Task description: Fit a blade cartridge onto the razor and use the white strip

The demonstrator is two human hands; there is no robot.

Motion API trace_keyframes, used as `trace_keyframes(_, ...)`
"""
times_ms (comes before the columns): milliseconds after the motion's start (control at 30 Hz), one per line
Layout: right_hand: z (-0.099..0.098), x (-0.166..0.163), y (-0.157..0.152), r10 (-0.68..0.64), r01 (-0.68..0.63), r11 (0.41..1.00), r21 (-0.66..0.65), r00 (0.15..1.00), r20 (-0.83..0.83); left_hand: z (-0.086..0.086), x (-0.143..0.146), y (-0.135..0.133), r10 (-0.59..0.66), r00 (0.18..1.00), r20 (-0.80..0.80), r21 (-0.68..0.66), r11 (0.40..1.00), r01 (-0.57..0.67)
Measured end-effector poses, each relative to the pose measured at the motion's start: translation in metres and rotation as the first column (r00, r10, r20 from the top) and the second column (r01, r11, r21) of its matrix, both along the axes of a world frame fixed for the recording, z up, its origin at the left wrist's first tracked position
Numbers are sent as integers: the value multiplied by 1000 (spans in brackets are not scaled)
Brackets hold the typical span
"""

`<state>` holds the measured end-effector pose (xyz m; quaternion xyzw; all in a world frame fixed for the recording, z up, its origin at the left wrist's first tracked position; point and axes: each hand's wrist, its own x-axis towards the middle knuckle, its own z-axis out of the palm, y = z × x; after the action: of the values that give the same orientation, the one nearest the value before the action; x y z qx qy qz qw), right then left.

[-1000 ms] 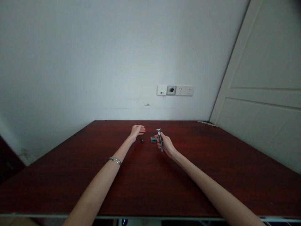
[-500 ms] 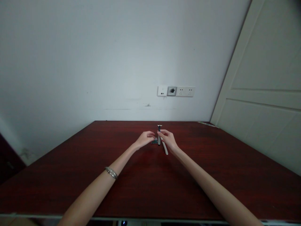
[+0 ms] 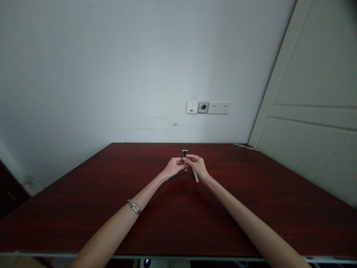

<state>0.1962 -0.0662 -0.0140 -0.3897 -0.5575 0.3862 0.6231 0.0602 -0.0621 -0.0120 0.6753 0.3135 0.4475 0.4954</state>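
Observation:
A razor (image 3: 185, 151) is held upright in front of me, its T-shaped head at the top and its handle end showing below my fingers. My right hand (image 3: 198, 165) is closed, pinching the handle between thumb and fingers. From the left, my left hand (image 3: 173, 167) meets it with its fingertips closed on the same handle. A slim whitish strip, like a handle (image 3: 196, 177), slants under my right hand; its upper end is hidden. The small greenish-grey object is covered by my left hand.
The dark red wooden table (image 3: 134, 230) runs back to a pale wall with several sockets (image 3: 219, 108). A white panelled door (image 3: 315, 111) stands at the right. Near the back right corner lies a thin strip (image 3: 245, 147).
The razor has shifted slightly left in my right hand. My left hand has moved right and closed its fingers on the handle, covering the greenish-grey object.

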Motion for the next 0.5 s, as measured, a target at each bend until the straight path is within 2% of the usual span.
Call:
trace_keyframes(167, 5, 5, -3, 2, 3, 996, -84, 999, 54, 0, -5, 2, -5, 998, -63, -35, 999, 3)
trace_keyframes(233, 5, 13, -1, -63, 76, 993, -91, 988, 141, -1, -9, 4, 0, 996, -85, -63, 998, -6)
trace_keyframes(267, 3, 18, 0, -110, 133, 988, -82, 966, 235, -1, -11, 5, 9, 996, -89, -77, 997, -16)
trace_keyframes(333, -2, 27, 1, -216, 264, 964, -28, 841, 497, -2, -15, 7, 31, 996, -87, -91, 995, -39)
trace_keyframes(400, -8, 32, -1, -274, 353, 934, 49, 625, 731, -2, -17, 9, 48, 996, -82, -90, 994, -55)
trace_keyframes(500, -13, 29, -7, -257, 387, 916, 105, 366, 894, 0, -17, 8, 53, 995, -89, -89, 994, -61)
